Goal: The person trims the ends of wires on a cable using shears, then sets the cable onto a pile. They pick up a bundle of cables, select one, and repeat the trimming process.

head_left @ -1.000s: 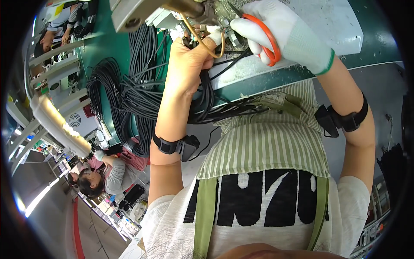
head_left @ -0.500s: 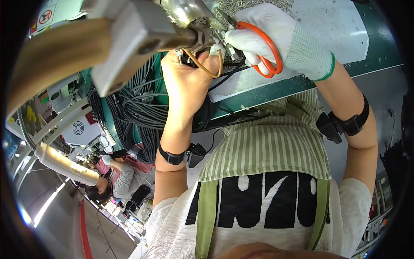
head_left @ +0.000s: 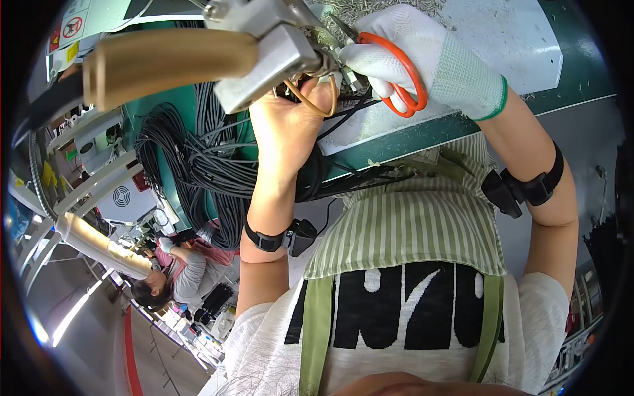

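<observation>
My right hand (head_left: 403, 56), in a white knitted glove with a green cuff, is closed round scissors with red loop handles (head_left: 413, 72). Their dark blades point up and left. My bare left hand (head_left: 290, 109) curls its fingers close beside the right; a metal block (head_left: 271, 66) partly covers them, and what they pinch is hidden. A thin tan loop (head_left: 310, 102) lies across that hand. Between the hands is a small silver connector (head_left: 353, 80), with black cables (head_left: 347, 117) running out below it. A thick tan handle (head_left: 172, 63) is joined to the metal block above my left hand.
Bundles of black cable (head_left: 211, 152) hang over the green table (head_left: 389, 146) at the left. A heap of small metal parts (head_left: 403, 8) lies at the far side on a white sheet (head_left: 502, 53). At the lower left, a co-worker (head_left: 191, 270) sits at another bench.
The tan handle and metal block have swung right, uncovering more cable at the left; the silver cylinder is no longer plainly seen. My right hand with the scissors has shifted slightly left.
</observation>
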`<action>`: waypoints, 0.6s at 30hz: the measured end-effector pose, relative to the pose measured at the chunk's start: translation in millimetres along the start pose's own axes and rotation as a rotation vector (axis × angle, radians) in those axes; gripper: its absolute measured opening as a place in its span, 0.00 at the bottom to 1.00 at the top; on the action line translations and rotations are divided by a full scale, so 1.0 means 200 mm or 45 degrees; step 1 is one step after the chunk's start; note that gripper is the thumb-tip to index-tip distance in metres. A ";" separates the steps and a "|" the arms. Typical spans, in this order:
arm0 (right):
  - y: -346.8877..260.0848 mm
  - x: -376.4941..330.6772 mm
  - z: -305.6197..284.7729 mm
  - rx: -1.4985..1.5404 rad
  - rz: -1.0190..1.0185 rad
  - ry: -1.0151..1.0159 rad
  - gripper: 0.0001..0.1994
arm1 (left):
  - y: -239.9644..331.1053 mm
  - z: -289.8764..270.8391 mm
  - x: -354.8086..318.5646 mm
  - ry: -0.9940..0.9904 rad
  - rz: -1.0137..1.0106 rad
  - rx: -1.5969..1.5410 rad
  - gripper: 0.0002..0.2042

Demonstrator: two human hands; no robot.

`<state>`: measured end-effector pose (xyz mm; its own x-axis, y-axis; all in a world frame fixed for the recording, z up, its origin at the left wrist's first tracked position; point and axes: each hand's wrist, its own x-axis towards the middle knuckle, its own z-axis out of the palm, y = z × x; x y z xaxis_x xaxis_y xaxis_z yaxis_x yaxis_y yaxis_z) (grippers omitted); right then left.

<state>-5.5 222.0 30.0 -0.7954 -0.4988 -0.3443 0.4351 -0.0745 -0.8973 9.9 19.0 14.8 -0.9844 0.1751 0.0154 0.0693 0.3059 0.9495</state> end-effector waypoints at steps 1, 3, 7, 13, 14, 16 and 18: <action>0.00 0.00 0.00 -0.003 -0.003 0.002 0.15 | -0.01 -0.02 0.01 -0.050 0.004 0.038 0.07; 0.03 0.02 0.00 -0.049 -0.075 0.029 0.15 | -0.03 -0.04 0.02 -0.146 0.014 0.114 0.06; 0.05 0.05 0.01 -0.077 -0.131 0.070 0.15 | -0.01 -0.03 0.03 -0.193 -0.116 -0.136 0.04; 0.12 0.05 0.00 -0.290 -0.342 0.153 0.16 | -0.09 -0.08 -0.02 -0.093 -0.288 -0.407 0.06; 0.17 0.04 0.00 -0.415 -0.526 0.142 0.14 | -0.09 -0.07 -0.04 -0.025 -0.285 -0.464 0.07; 0.23 0.03 0.01 -0.661 -0.887 0.115 0.11 | -0.07 -0.07 -0.09 0.054 -0.286 -0.529 0.08; 0.23 -0.05 0.04 -0.586 -0.723 0.102 0.11 | -0.01 -0.09 -0.16 -0.208 -0.513 -0.732 0.08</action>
<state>25.6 217.2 -5.6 -0.8814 -0.4256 0.2049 -0.2605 0.0761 -0.9625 38.4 -4.4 18.5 -0.8758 0.3037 -0.3752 -0.4345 -0.1573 0.8869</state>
